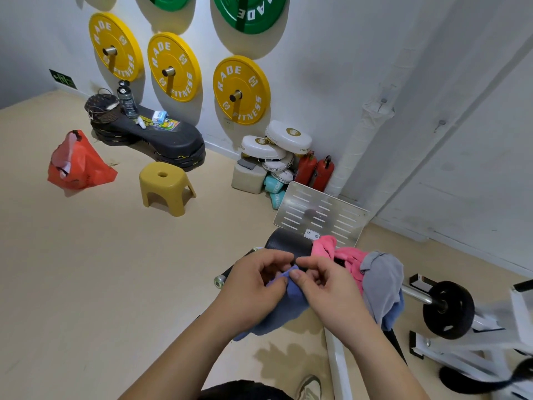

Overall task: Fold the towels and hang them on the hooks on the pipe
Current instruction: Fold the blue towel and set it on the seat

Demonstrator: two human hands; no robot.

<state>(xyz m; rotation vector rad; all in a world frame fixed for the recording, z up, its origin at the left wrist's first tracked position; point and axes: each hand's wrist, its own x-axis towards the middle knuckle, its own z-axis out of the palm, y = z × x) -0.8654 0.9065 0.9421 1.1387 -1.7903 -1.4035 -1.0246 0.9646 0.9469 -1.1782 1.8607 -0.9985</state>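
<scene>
The blue towel (285, 308), crumpled, hangs near centre, its top edge bunched between both hands. The left hand (253, 287) pinches it with curled fingers, and the right hand (327, 287) pinches it too, thumb on the cloth. Just right, a pink towel (326, 249) and a grey towel (383, 281) lie heaped over a black pad (288, 242). That's three towels. On the far wall are three yellow plates (173, 66) and two green plates (248, 13). One stool (165, 186) stands far left.

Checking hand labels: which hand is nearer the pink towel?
Right. The right hand is close beside the pink towel, pinching the blue towel; the left hand is further left.
</scene>
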